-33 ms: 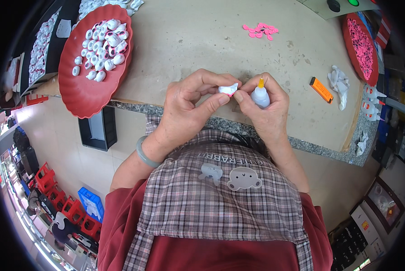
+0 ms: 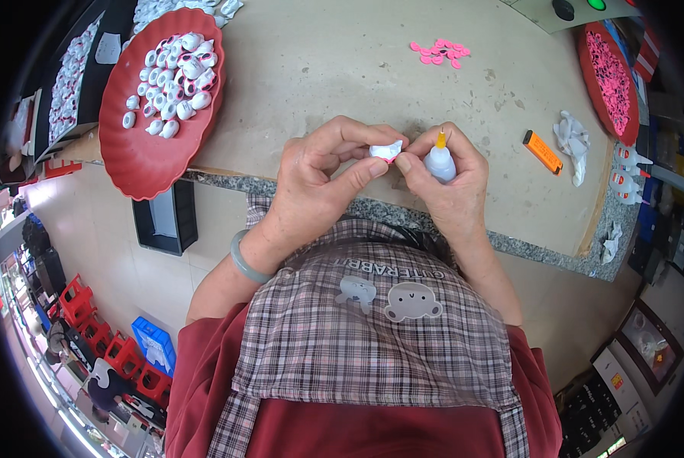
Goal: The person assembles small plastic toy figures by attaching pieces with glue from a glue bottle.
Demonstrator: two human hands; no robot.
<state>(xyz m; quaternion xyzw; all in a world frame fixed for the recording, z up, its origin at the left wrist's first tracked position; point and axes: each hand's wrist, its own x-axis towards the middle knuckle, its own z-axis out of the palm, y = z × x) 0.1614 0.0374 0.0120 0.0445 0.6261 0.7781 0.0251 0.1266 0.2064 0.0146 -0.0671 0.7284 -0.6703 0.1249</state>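
Apron cloth in dark and pink plaid (image 2: 372, 359), printed with pale animal faces, fills the lower middle of the frame over a dark red shirt (image 2: 204, 382). A pale green bangle (image 2: 244, 261) circles the left wrist. Near the frame's centre, the left hand (image 2: 319, 164) is partly curled, its thumb and fingers pinching a small white piece (image 2: 385, 151) with a pink lower edge. The right hand (image 2: 462, 179) is curled around a white bottle (image 2: 439, 164), whose yellow nozzle (image 2: 440, 140) points up; its thumb and forefinger tips come together at the piece's right end, though whether they grip it I cannot tell. Beyond the hands on the table (image 2: 319, 69), an orange cutter (image 2: 543, 153) lies right of centre, just beside crumpled white tissue (image 2: 573, 141). Small bottles (image 2: 626, 183) sit at the right edge. In the upper left, a scalloped red plate (image 2: 140, 172) bears a heap of white pieces (image 2: 175, 76); loose pink discs (image 2: 441, 52) lie at upper centre. A red dish (image 2: 624, 137) of pink and black parts (image 2: 609, 80) stands upper right. Red stools (image 2: 105, 343) and a blue crate (image 2: 153, 347) appear on the floor at lower left.
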